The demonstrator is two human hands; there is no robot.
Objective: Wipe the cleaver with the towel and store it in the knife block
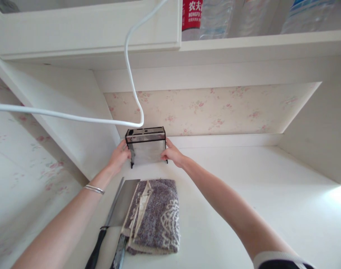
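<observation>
A small metal knife block (146, 146) with a slotted black top stands on the white counter (243, 194), close to the back wall. My left hand (120, 154) grips its left side and my right hand (171, 153) grips its right side, fingers closed against the block. A bracelet sits on my left wrist. In front of the block lies a folded grey patterned towel (156, 215). A cleaver (122, 201) with a black handle lies left of the towel, and a second knife handle (119, 254) shows partly under the towel.
A white cable (131, 74) hangs from above and loops just over the block. A white side panel (75, 127) stands left of the block. Flowered wallpaper (215, 110) covers the back wall. Water bottles (215, 18) stand on the shelf overhead.
</observation>
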